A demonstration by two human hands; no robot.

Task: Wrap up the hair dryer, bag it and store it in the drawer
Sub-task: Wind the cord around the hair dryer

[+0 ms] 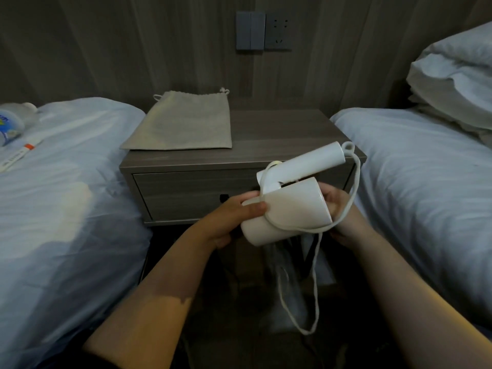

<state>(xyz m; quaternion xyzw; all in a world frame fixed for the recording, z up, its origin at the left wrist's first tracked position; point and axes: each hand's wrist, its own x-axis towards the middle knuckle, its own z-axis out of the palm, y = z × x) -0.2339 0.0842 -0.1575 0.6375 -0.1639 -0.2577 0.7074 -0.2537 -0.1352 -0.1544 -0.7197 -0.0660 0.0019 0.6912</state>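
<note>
"Why was the hair dryer [290,211] held up in front of the nightstand [279,134]?"

"For winding, I'd judge. The left hand [229,217] clasped the barrel's rear to steady it. The right hand [336,202] curled round the cord [298,230] by the nozzle, and one turn lay over the barrel while the rest hung slack."

"And the drawstring bag [183,123]?"

"Flat on top, within reach. The drawer [186,193] was closed."

"Any writing?"

"The bottle [10,123] on the left bed had a blue label, too blurred to read."
</note>
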